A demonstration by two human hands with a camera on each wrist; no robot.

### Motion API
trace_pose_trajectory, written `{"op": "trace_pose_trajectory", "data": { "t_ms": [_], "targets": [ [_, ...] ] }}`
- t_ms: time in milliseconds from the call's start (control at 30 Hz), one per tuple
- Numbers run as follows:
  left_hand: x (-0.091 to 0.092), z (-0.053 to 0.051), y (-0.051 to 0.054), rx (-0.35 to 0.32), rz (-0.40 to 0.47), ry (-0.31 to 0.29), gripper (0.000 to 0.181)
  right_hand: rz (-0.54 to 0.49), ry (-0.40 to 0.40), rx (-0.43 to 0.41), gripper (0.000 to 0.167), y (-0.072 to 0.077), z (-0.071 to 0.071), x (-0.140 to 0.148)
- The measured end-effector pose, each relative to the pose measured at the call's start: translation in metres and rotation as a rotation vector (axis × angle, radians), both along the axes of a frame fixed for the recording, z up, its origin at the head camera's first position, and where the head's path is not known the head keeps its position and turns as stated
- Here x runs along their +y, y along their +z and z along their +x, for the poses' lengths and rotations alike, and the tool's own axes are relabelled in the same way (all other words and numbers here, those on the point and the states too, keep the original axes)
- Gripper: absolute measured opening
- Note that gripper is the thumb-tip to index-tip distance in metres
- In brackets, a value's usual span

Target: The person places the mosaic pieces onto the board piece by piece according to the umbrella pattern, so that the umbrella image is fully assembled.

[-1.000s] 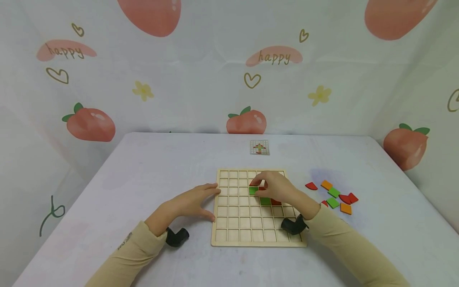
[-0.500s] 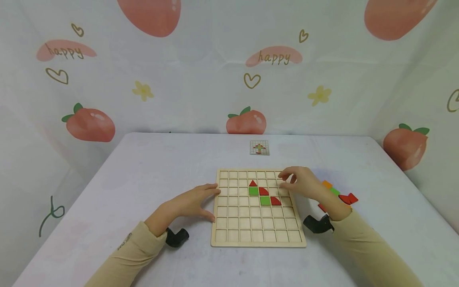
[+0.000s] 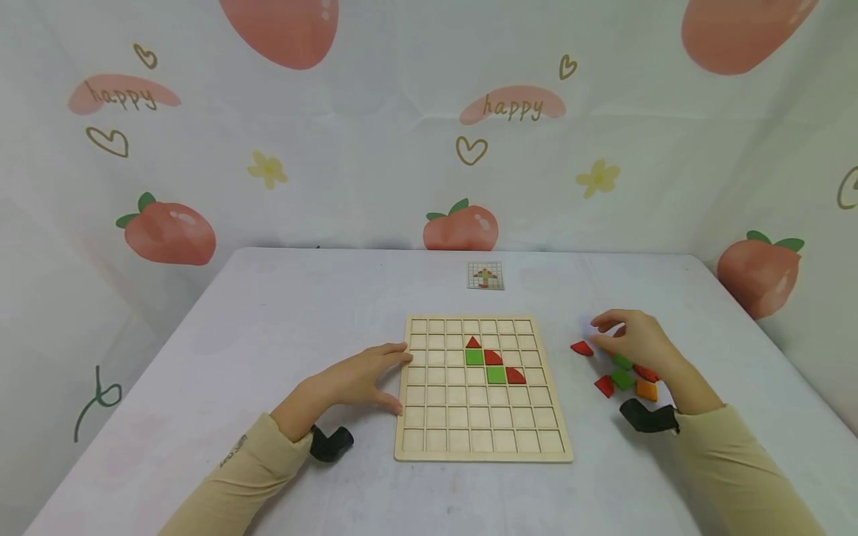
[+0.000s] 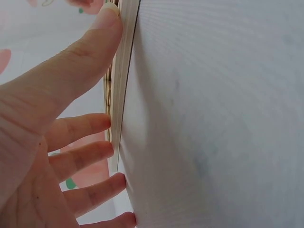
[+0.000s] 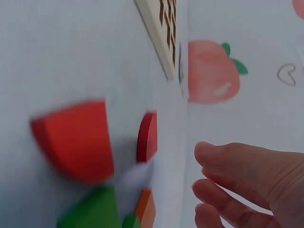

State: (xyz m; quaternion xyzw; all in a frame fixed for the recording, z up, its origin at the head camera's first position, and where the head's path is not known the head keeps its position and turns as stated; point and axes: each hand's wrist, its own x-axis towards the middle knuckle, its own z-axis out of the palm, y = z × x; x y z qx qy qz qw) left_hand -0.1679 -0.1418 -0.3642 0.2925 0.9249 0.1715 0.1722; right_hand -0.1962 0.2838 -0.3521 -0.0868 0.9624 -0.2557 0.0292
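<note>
A wooden grid board [image 3: 449,417] lies in the middle of the table. Set in its cells are a red triangle [image 3: 472,343], two green squares, one of them the upper green square [image 3: 474,357], and two red quarter-circle tiles, the lower red one [image 3: 515,375] farthest right. My left hand [image 3: 355,376] rests along the board's left edge, thumb and fingertips touching it, fingers spread. Over the loose tiles on the right hovers my right hand [image 3: 633,341], fingers loosely bent, nothing between them. A red quarter-circle tile [image 5: 78,142] and a green tile [image 5: 95,211] lie below it.
A small printed card [image 3: 485,275] with a coloured grid picture lies behind the board. Right of the board are scattered red, green and orange tiles, such as an orange square [image 3: 646,391]. A patterned cloth [image 3: 362,149] hangs behind the table.
My right hand has moved from the board's tiles rightward to above the loose pile, uncovering the red triangle and the other set tiles. My left hand has stayed at the board's edge.
</note>
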Motion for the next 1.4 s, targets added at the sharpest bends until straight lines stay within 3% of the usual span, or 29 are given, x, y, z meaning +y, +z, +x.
{"op": "trace_pose_trajectory", "data": {
  "t_ms": [233, 733, 1033, 1400],
  "targets": [
    [0.0, 0.0, -0.001, -0.005, 0.004, 0.002, 0.082, 0.024, -0.036, -0.041, 0.036, -0.005, 0.001, 0.022],
    [-0.001, -0.001, -0.002, 0.009, -0.004, -0.005, 0.083, 0.031, -0.07, -0.138, 0.041, -0.013, 0.002, 0.027],
    [0.0, 0.0, 0.0, 0.012, -0.012, -0.009, 0.083, 0.048, -0.076, -0.129, 0.039, -0.015, 0.001, 0.027],
    [0.0, 0.0, 0.0, 0.005, -0.012, -0.01, 0.083, 0.056, -0.076, -0.088, 0.04, -0.006, 0.004, 0.025]
  ]
}}
